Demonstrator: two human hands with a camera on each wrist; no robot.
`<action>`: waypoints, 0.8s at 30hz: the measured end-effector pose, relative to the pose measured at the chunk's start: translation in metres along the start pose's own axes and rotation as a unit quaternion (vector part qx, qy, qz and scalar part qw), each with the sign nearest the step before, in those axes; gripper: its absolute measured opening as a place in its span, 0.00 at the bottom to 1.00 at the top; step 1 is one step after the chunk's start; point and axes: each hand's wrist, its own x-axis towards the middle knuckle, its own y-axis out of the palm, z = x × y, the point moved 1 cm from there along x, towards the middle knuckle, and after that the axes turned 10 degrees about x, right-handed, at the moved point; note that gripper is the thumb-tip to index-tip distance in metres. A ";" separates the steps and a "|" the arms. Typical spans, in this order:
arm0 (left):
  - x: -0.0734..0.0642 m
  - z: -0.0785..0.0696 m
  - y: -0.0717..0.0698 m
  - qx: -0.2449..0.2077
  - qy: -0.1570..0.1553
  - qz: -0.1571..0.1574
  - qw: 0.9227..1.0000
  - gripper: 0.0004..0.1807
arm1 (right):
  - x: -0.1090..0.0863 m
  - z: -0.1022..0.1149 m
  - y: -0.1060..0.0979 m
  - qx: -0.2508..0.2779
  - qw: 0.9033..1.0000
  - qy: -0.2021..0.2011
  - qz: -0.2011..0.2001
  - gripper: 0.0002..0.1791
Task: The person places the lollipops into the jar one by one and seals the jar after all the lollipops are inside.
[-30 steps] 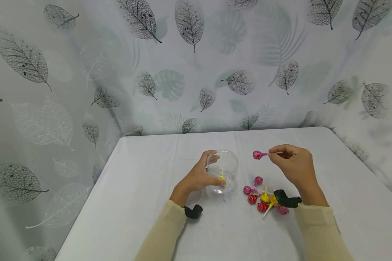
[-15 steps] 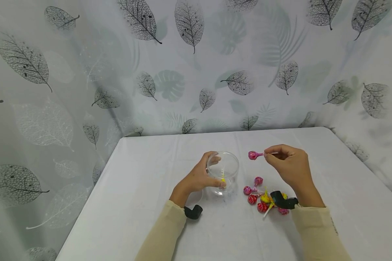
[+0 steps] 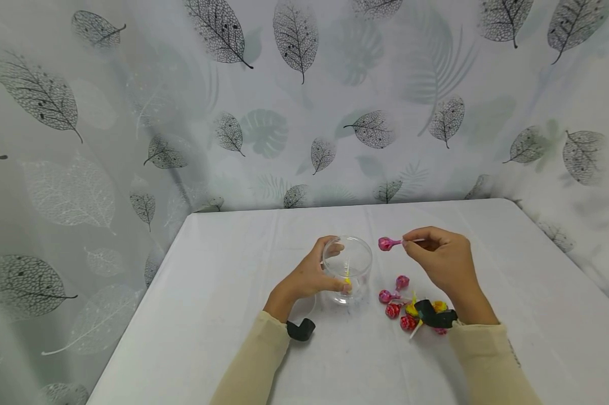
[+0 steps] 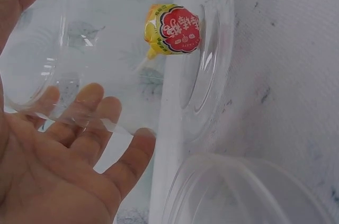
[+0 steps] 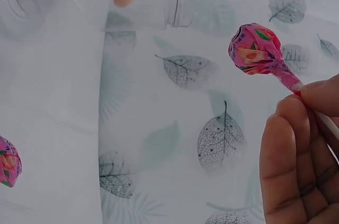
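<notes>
A clear plastic jar (image 3: 349, 260) stands upright on the table, mouth up, and my left hand (image 3: 307, 274) grips its side with thumb and fingers around it. Inside, near the bottom, is a yellow-wrapped lollipop (image 4: 172, 29) with a red label. My right hand (image 3: 441, 259) pinches the stick of a pink-wrapped lollipop (image 5: 256, 49) between thumb and fingertips. That lollipop (image 3: 386, 243) is held level in the air just right of the jar's rim, its head toward the jar. Below the right hand lies a loose pile of pink, red and yellow lollipops (image 3: 408, 322).
A clear round lid or shallow cap (image 4: 238, 192) lies beside the jar, partly behind the left wrist. The white-covered table (image 3: 233, 259) reaches back to a leaf-patterned curtain (image 3: 294, 140). Dark wrist-camera mounts (image 3: 300, 329) stick out at both cuffs.
My right hand has moved left, bringing the pink lollipop closer to the jar's mouth. The left hand and jar have barely shifted.
</notes>
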 end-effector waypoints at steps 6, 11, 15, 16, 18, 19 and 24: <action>0.000 0.001 0.000 -0.004 0.001 0.001 1.000 0.58 | -0.002 0.003 0.006 0.009 1.000 -0.008 0.011 0.05; -0.001 0.001 0.000 -0.004 -0.005 0.000 1.000 0.58 | -0.003 0.004 0.012 0.017 1.000 -0.019 0.016 0.04; -0.001 0.001 0.000 0.002 -0.007 0.002 1.000 0.59 | -0.004 0.004 0.016 0.021 0.999 -0.031 0.025 0.04; -0.001 0.000 0.000 0.002 -0.008 0.002 1.000 0.59 | -0.004 0.004 0.017 0.020 0.999 -0.032 0.027 0.04; 0.000 0.000 0.000 0.001 -0.006 0.004 1.000 0.59 | -0.005 0.004 0.019 0.018 0.999 -0.032 0.033 0.04; 0.000 0.000 0.000 0.000 -0.005 0.005 1.000 0.59 | -0.005 0.004 0.020 0.017 0.999 -0.030 0.036 0.04; 0.000 0.000 0.000 -0.004 -0.002 0.007 1.000 0.59 | -0.007 0.006 0.025 0.013 0.998 -0.021 0.049 0.04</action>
